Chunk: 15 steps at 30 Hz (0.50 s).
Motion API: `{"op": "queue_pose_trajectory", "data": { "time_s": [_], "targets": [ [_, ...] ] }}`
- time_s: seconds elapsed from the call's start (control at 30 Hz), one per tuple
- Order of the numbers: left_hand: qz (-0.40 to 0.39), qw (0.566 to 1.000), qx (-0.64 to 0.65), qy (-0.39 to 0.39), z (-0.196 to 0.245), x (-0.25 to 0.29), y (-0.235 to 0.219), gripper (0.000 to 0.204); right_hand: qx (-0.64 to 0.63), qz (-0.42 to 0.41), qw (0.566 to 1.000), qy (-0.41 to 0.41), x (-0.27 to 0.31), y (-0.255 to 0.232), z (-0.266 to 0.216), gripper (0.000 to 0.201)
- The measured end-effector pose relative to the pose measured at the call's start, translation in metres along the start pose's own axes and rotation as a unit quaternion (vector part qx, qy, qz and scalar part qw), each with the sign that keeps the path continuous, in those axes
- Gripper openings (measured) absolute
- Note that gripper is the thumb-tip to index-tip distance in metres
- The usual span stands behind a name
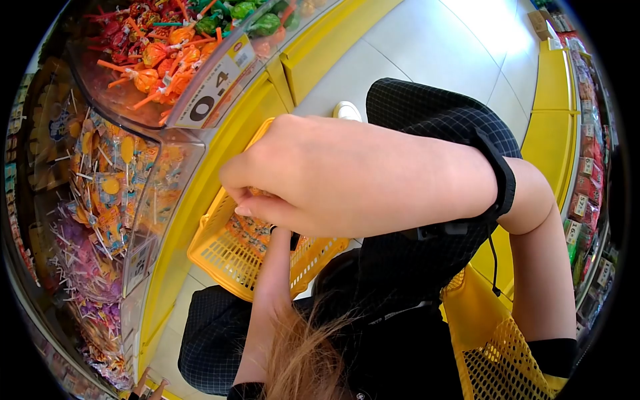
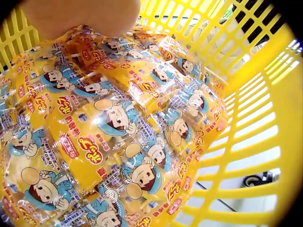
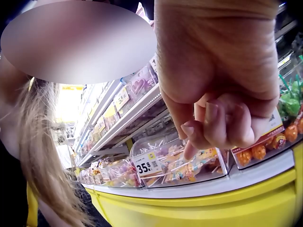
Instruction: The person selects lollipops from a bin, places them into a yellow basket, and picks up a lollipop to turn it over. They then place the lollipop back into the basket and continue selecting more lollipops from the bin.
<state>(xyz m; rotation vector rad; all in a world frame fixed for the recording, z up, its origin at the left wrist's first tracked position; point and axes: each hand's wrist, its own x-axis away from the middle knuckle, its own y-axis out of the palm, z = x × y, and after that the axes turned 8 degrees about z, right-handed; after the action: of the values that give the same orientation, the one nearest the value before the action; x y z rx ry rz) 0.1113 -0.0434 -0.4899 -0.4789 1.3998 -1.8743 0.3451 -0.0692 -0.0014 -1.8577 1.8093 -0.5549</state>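
My right hand (image 1: 287,170) is raised over the yellow basket (image 1: 230,270), its fingers curled in toward the palm. In the right wrist view these bent fingers (image 3: 227,123) show nothing between them, with the candy bins behind. My left arm reaches down into the basket. Part of my left hand (image 2: 85,16) appears at the top of the left wrist view, close over the wrapped lollipops (image 2: 118,132); its fingers are hidden. Those lollipops have orange wrappers printed with a cartoon figure in blue and are heaped along the basket's bottom.
Clear bins of lollipops (image 1: 110,180) line the left side, with red, orange and green ones (image 1: 157,57) at the top. A yellow shelf base (image 1: 263,100) runs beside the basket. Another yellow perforated basket (image 1: 493,340) is at the lower right. Packed shelves (image 1: 587,153) stand on the right.
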Motion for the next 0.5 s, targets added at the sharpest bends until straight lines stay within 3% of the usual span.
{"op": "queue_pose_trajectory", "data": {
  "time_s": [0.1, 0.23, 0.27, 0.3, 0.33, 0.43, 0.5],
  "targets": [
    [0.013, 0.999, -0.010, 0.032, 0.004, -0.008, 0.001, 0.043, 0.025, -0.038, 0.998, 0.043, -0.003, -0.004, -0.004, 0.015],
    [0.035, 0.996, -0.001, 0.078, 0.009, -0.017, -0.007, 0.043, 0.006, 0.033, 0.999, -0.015, -0.014, 0.002, 0.000, 0.013],
    [0.017, 0.998, 0.033, 0.052, 0.011, -0.018, -0.018, 0.043, 0.029, 0.061, 0.997, -0.037, -0.018, 0.002, -0.002, 0.013],
    [-0.025, 0.996, 0.088, 0.007, 0.023, -0.026, -0.049, 0.037, 0.030, 0.091, 0.992, -0.078, -0.021, 0.005, 0.000, 0.012],
    [-0.015, 0.996, 0.084, 0.000, 0.026, -0.033, -0.072, 0.037, 0.031, 0.086, 0.992, -0.090, -0.024, 0.008, 0.002, 0.012],
    [-0.112, 0.982, 0.114, 0.097, 0.022, -0.047, -0.138, 0.028, 0.000, 0.199, 0.963, -0.181, -0.038, 0.018, 0.003, 0.010],
    [-0.127, 0.980, 0.113, 0.108, 0.019, -0.047, -0.183, 0.029, 0.013, 0.204, 0.964, -0.172, -0.044, 0.019, -0.006, 0.012]
  ]
}}
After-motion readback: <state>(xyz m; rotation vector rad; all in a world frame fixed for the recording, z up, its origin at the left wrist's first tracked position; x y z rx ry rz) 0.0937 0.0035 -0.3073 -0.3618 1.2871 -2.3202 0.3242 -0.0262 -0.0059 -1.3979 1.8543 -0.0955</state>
